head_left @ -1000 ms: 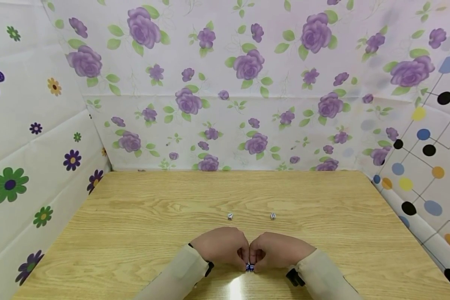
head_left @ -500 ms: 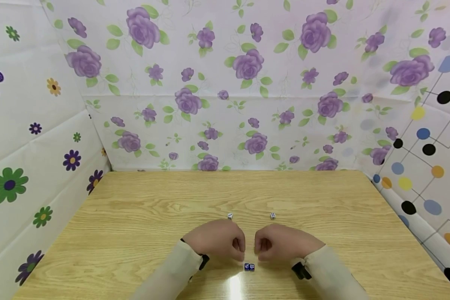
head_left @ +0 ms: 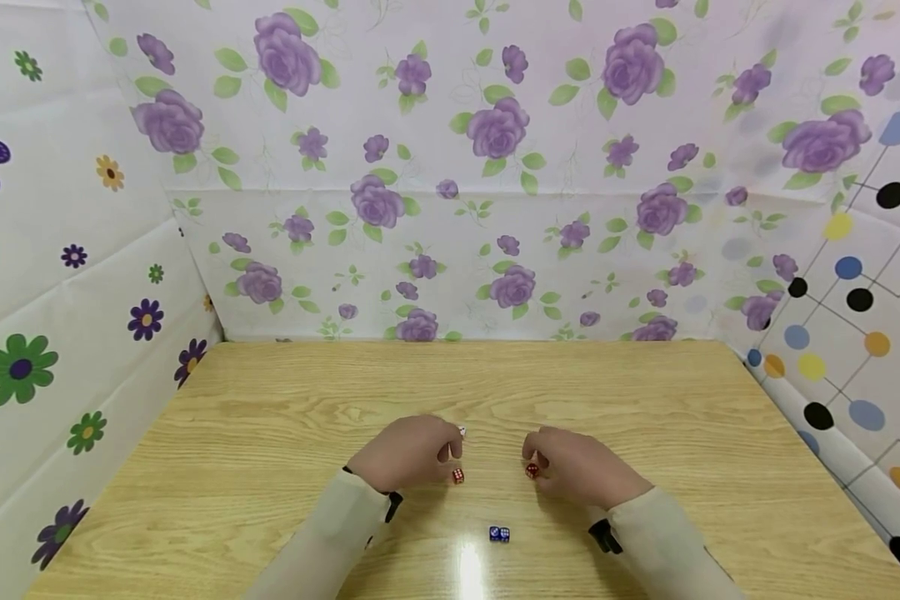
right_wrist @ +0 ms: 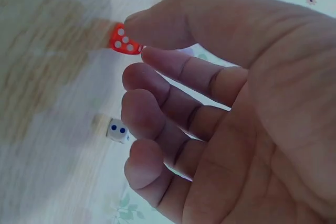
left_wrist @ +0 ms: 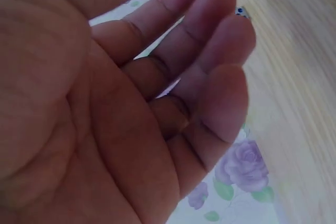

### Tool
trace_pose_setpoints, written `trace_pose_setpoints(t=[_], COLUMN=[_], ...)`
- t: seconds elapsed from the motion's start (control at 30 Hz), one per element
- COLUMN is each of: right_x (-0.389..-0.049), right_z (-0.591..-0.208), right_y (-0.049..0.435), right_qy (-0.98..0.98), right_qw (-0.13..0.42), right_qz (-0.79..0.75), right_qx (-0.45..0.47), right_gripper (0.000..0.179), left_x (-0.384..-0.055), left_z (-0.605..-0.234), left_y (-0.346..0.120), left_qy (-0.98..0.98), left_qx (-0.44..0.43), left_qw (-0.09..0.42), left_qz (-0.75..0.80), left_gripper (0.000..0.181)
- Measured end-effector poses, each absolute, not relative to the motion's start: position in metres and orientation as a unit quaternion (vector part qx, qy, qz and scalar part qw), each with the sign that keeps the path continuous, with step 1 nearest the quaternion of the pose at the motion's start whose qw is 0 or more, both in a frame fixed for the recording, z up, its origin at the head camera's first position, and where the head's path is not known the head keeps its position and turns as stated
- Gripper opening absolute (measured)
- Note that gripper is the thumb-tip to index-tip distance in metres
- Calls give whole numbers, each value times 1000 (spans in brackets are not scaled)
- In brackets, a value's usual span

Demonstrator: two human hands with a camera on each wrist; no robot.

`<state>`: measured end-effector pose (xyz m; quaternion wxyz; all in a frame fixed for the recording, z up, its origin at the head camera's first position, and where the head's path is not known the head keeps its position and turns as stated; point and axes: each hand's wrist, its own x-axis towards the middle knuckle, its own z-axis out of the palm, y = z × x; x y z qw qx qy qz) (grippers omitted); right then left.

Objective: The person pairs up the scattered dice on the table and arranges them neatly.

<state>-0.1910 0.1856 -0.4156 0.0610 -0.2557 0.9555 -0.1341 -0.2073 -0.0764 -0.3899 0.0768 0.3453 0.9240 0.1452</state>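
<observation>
Two red dice with white pips lie on the wooden table (head_left: 330, 467) in the head view. My left hand (head_left: 411, 454) hovers by the left red die (head_left: 458, 476), its fingers bent downward and the die showing just below them. The left wrist view shows the loosely bent fingers (left_wrist: 226, 98) with nothing between them. At the right red die (right_wrist: 122, 40), thumb and index tip of my right hand (head_left: 581, 468) come right up to it, the thumb overlapping one corner. The other right fingers are loosely curled.
Two blue dice (head_left: 499, 534) sit side by side nearer the front. Behind the left hand a white die (head_left: 462, 431) peeks out; another white die (right_wrist: 116, 129) shows in the right wrist view, hidden by the right hand from above. Flowered cloth (head_left: 450, 250) hangs behind the table.
Both hands have left the blue dice, which stay side by side, and moved forward and apart to the red dice. The red dice, hidden before, now show.
</observation>
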Motion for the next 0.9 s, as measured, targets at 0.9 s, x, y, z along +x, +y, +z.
trace_pose_setpoints(t=[0.9], right_x=[-184], right_z=[-417], right_y=[175], right_qy=[961], right_qw=[60], right_qz=[-158], right_qx=[-217], right_gripper=[15], left_x=[-206], left_z=[-410], left_y=[-62], left_qy=[933], left_qx=[338], left_qw=[49], left_qz=[114], left_gripper=[21])
